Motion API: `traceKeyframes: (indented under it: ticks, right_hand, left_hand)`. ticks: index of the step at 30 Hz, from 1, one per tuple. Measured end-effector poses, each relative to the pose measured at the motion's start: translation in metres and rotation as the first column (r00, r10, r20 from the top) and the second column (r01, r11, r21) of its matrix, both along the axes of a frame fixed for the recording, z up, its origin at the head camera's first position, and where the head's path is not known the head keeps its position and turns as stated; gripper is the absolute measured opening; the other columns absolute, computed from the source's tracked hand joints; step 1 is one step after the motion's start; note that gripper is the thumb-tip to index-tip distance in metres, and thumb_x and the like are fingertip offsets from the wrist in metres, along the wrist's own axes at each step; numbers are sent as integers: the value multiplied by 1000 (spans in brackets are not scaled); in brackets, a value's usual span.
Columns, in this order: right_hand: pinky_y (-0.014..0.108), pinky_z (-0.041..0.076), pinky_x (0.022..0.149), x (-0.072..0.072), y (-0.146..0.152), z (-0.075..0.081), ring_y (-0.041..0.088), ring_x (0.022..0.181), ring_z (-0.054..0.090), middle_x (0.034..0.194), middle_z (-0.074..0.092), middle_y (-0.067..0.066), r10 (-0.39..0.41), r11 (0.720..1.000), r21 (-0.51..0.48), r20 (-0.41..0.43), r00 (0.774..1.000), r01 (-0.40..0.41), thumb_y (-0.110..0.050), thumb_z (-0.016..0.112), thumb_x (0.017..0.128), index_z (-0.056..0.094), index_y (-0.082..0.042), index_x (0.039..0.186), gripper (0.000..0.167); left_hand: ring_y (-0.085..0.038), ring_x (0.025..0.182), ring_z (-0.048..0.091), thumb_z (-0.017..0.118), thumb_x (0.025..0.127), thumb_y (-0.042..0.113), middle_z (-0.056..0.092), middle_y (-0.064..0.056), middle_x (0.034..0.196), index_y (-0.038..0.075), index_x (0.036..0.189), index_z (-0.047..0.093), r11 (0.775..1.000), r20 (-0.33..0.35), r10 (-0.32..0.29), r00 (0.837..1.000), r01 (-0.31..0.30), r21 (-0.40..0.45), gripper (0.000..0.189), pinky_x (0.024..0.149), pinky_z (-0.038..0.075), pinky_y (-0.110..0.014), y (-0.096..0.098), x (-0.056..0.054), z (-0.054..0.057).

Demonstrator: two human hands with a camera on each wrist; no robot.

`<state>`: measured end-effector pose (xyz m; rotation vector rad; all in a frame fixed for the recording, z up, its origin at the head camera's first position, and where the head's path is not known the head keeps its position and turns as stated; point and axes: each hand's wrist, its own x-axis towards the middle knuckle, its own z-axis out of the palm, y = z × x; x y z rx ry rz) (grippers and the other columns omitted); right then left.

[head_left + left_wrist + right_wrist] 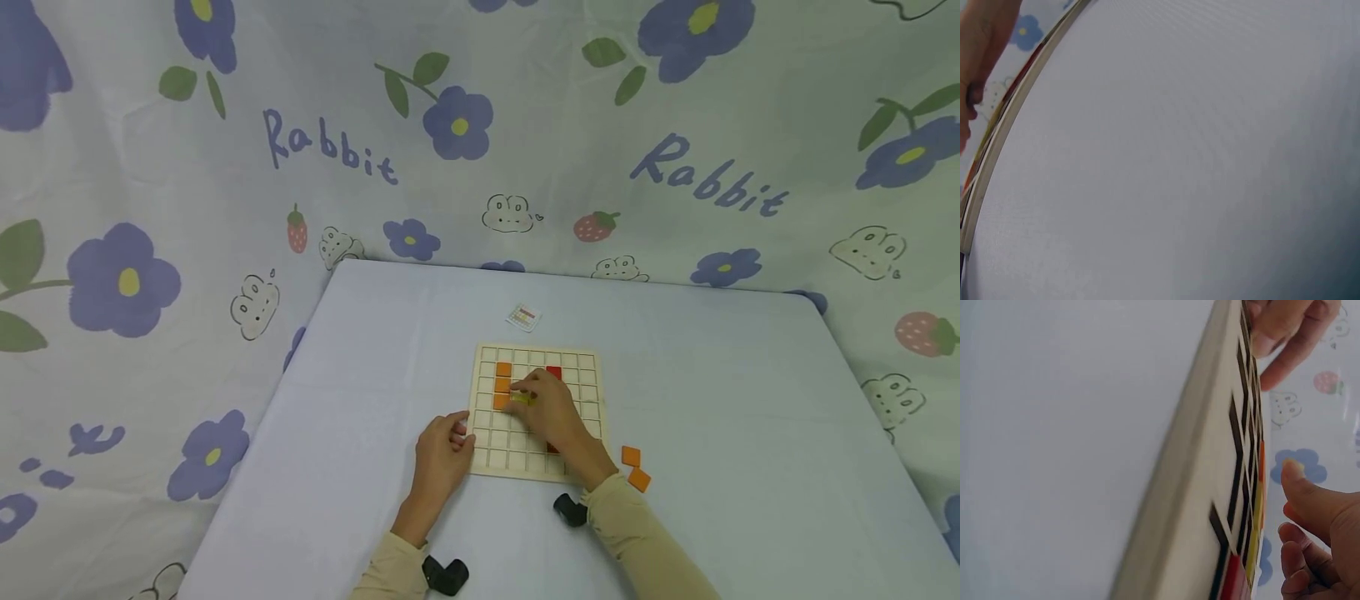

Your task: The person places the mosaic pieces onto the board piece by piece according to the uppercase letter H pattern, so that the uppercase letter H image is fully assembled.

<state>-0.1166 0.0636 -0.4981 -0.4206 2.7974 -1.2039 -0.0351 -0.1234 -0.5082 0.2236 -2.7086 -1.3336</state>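
Note:
A pale wooden grid board (491, 460) lies on the white table. My left hand (438, 454) holds its left edge between thumb and index finger, the other fingers curled. Over the board, my right hand (551, 408) has thumb and fingers apart, close to a column of orange tiles (503, 369) and a yellow tile (523, 399). Nothing shows between its fingertips in the right wrist view. A red tile (554, 371) sits at the upper right, and another dark red tile (552, 447) peeks out under the wrist. The right hand hides several squares.
Two loose orange tiles (631, 456) lie on the table right of the board. Behind the board is a small printed card (523, 317). Black wrist cameras (446, 576) hang at both sleeves. A patterned cloth (465, 183) rises beyond the table (712, 375).

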Motion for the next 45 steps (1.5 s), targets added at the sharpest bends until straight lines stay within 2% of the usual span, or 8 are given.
traceKeyframes:
  ticks: [6,14,23,27,32,36,42,45]
  right_hand:
    - [38,57,83,5,26,6,21,95,64,107,71,3,-39,999,-15,-1,999,39,-26,84,81,77,-10,109,33]
    - [24,50,72,20,76,12,17,89,61,102,73,4,-147,989,-31,-15,989,146,-26,82,83,76,-9,109,32]
    - [20,47,66,39,122,-5,12,83,57,98,73,3,-250,968,15,-55,967,251,-21,84,81,77,-12,107,28]
    - [19,47,68,46,134,-10,8,83,57,97,74,1,-271,960,56,-63,960,275,-21,85,79,78,-13,106,29]
    - [20,47,68,53,149,-12,10,81,56,95,74,0,-274,957,77,-55,960,278,-22,86,79,78,-14,106,30]
    - [20,46,68,59,162,-12,10,81,53,97,73,0,-245,965,87,-32,969,247,-24,87,77,78,-14,107,33]
    - [18,45,68,67,173,-13,6,83,51,101,72,-1,-214,969,131,34,976,208,-34,88,75,77,-15,110,41]
    - [19,46,70,69,174,-13,8,85,52,103,72,0,-208,969,145,63,976,198,-32,87,76,76,-14,111,41]
  left_hand:
    - [-8,73,60,74,83,-4,64,-8,87,-1,116,71,1000,11,-1,1000,1,5,34,61,54,-14,0,0,-1]
    - [-8,74,60,74,82,-4,64,-8,87,-1,116,71,1000,4,5,1000,-5,1,34,62,54,-14,0,0,-2]
    - [-10,74,60,73,82,-5,64,-8,87,-1,115,71,1000,-11,4,1000,-4,7,33,62,54,-14,1,2,-3]
    - [-9,74,60,74,82,-4,64,-8,87,-1,115,71,1000,-11,5,1000,-5,-2,33,62,54,-14,1,3,-4]
    - [-9,73,60,74,82,-4,64,-7,86,-1,115,72,1000,-19,3,1000,-3,-7,33,61,54,-14,1,4,-4]
    - [-9,73,60,74,82,-4,64,-8,86,-1,115,72,1000,-23,3,1000,-3,-1,33,62,54,-14,1,5,-3]
    - [-9,74,60,73,82,-5,64,-8,87,-1,115,71,1000,-15,3,1000,-3,1,33,61,54,-14,2,6,-4]
    - [-9,74,60,74,82,-4,64,-8,87,-1,115,71,1000,-6,5,1000,-5,1,33,62,54,-14,3,6,-4]
